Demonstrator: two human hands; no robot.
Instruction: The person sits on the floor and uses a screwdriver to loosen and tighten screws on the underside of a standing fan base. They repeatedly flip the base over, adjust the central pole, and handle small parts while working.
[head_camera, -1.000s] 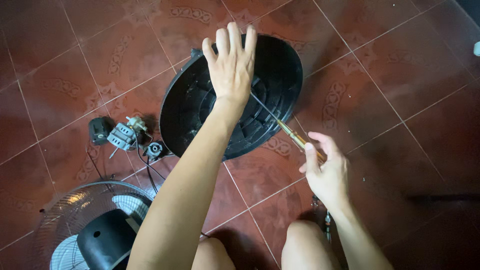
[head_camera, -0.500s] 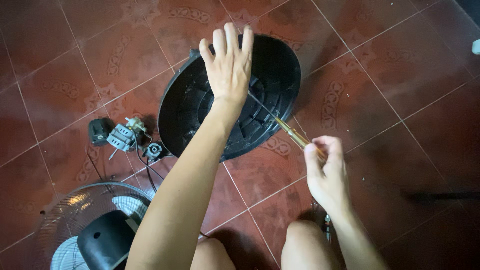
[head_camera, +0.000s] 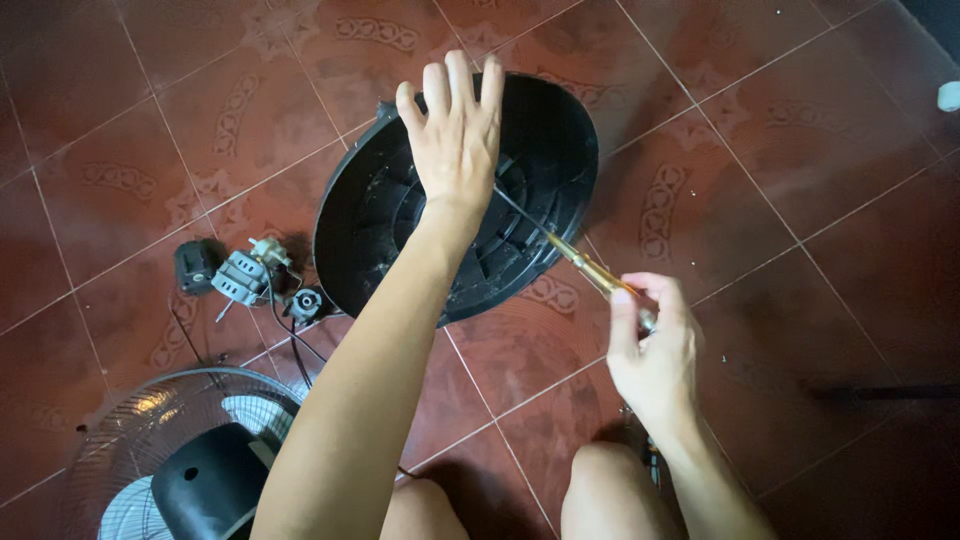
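A round black plastic fan base (head_camera: 545, 160) lies upside down on the tiled floor, its ribbed inside facing up. My left hand (head_camera: 455, 135) rests flat on it with fingers spread, pressing near the centre. My right hand (head_camera: 650, 340) grips the amber handle of a screwdriver (head_camera: 585, 265). The thin metal shaft of the tool runs up-left into the middle of the base, its tip hidden beside my left wrist.
A small fan motor with wires (head_camera: 245, 275) and a black part (head_camera: 195, 265) lie on the red tiled floor (head_camera: 780, 150) left of the base. A wire fan guard with a black hub (head_camera: 190, 470) sits at the lower left. My knees (head_camera: 610, 490) show at the bottom.
My right hand has turned on the screwdriver handle and shifted slightly. The left hand stays pressed on the base.
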